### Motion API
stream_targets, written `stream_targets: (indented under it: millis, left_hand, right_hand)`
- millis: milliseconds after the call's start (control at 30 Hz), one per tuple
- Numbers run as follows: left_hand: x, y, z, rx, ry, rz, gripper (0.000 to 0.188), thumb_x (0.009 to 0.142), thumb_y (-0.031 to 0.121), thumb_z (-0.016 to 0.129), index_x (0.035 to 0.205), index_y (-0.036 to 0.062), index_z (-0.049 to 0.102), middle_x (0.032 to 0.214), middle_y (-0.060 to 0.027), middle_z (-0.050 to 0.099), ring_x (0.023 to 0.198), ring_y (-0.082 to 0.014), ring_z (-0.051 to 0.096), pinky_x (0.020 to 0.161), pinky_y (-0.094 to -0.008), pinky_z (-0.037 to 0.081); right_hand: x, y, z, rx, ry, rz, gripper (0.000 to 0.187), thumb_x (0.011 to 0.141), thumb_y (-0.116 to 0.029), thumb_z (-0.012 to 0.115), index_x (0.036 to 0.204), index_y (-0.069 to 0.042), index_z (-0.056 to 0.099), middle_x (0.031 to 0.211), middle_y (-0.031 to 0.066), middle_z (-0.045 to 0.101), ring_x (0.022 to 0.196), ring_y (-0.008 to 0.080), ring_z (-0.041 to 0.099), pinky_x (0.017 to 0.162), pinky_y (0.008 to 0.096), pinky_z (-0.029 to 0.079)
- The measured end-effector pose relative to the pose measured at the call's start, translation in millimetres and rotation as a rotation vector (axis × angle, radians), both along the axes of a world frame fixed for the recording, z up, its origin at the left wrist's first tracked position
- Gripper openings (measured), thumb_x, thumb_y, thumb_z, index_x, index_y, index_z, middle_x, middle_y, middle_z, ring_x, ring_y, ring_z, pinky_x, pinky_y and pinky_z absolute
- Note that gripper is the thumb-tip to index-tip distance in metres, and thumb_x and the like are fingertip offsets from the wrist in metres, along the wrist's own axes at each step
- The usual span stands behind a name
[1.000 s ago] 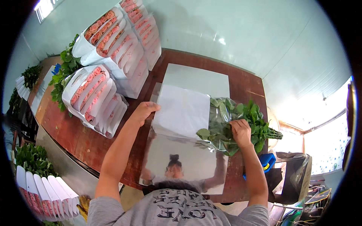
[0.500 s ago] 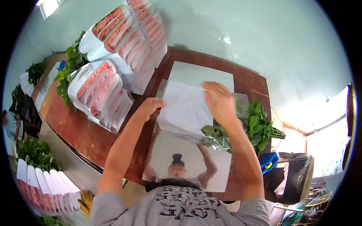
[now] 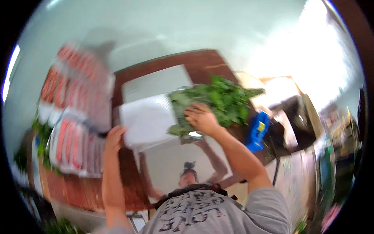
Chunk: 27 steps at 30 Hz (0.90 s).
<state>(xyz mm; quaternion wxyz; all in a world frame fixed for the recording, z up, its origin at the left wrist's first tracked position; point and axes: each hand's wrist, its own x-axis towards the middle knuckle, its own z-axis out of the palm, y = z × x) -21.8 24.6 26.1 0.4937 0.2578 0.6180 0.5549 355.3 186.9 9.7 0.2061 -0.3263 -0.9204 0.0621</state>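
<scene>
A bunch of leafy stems (image 3: 226,99) lies across the table, its flower end covered by white wrapping paper (image 3: 150,121). My left hand (image 3: 114,138) is at the paper's left edge, fingers closed on that edge, slightly blurred. My right hand (image 3: 201,118) rests on the leaves just beyond the paper's right edge, fingers stretched out flat. Clear film shows at the near side of the leaves. Under the bunch lies a shiny mirror-like sheet (image 3: 171,167), which reflects my arms. The flower heads inside the paper are hidden.
Wrapped bunches of pink flowers (image 3: 74,146) are stacked on the left of the brown table (image 3: 70,191). A pale sheet (image 3: 156,84) lies behind the paper. On the right are a blue tool with a yellow patch (image 3: 258,130) and a dark plastic-lined box (image 3: 292,117).
The view has turned to the right. My right hand has come down from above the white paper onto the leaves. My left hand stays at the paper's left edge.
</scene>
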Motion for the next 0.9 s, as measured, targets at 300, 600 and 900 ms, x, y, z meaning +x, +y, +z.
stream_targets:
  millis: [300,600,900]
  left_hand:
    - [-23.1,6.5,-4.4,-0.006,-0.065,-0.058,0.005,0.087,0.009,0.062,0.085,0.0046,0.064,0.087,-0.0047,0.067,0.08,-0.0179,0.065,0.072,-0.0315,0.053]
    - [-26.5,5.0,-8.3,-0.046,-0.07,-0.064,0.02,0.087,0.015,0.064,0.101,-0.0003,0.062,0.096,-0.0108,0.067,0.085,-0.0232,0.066,0.076,-0.038,0.055]
    - [-39.4,12.4,-14.5,-0.046,-0.033,-0.1,0.025,0.085,0.017,0.066,0.103,-0.0008,0.062,0.098,-0.0124,0.067,0.086,-0.0251,0.066,0.075,-0.0405,0.056]
  right_hand:
    - [161.2,-106.5,38.4,-0.315,0.829,-0.686,0.015,0.088,-0.008,0.06,0.1,-0.004,0.068,0.09,0.0098,0.069,0.078,0.0225,0.066,0.07,0.0306,0.052]
    - [294.3,-93.0,14.5,-1.007,0.942,-1.026,0.023,0.085,-0.018,0.069,0.097,0.001,0.068,0.067,0.0045,0.06,0.047,0.0091,0.049,0.04,0.0245,0.036]
    - [287.4,-69.4,10.9,-1.194,0.957,-0.989,0.016,0.084,-0.014,0.069,0.09,0.001,0.068,0.065,0.0039,0.058,0.046,0.0087,0.037,0.039,0.0238,0.028]
